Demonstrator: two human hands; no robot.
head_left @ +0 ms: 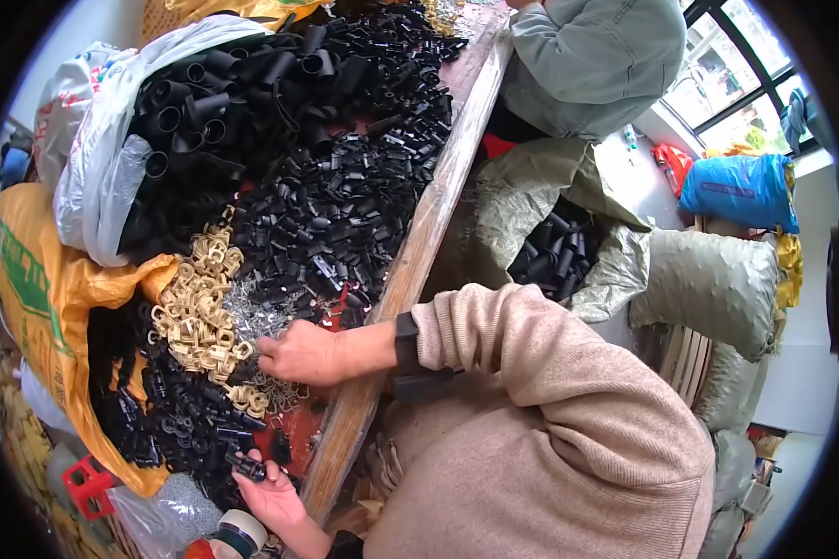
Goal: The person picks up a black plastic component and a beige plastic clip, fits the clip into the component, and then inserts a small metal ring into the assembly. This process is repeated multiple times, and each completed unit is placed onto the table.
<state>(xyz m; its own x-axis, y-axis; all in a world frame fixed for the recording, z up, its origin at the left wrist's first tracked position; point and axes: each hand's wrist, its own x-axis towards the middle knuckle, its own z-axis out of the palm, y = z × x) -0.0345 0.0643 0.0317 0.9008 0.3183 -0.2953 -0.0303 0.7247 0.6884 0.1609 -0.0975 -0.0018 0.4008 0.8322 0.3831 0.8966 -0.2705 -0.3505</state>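
My left hand (273,496), low in the view, grips a small black plastic fitting (247,466) between thumb and fingers. Above it, my right hand (309,352) has its fingers pinched together over a heap of small silvery wire clips (263,321). Whether a clip is between those fingertips is hidden. Beside that hand lies a pile of cream-coloured plastic rings (196,317). More black fittings (182,419) lie loose between the rings and my left hand.
A wooden rail (419,252) edges the red worktop. Black parts (326,214) cover its far side, next to a white bag (103,177) of black tubes. An orange sack (56,270) lies left. Another person's sleeve (597,61) shows beyond an open sack (531,186).
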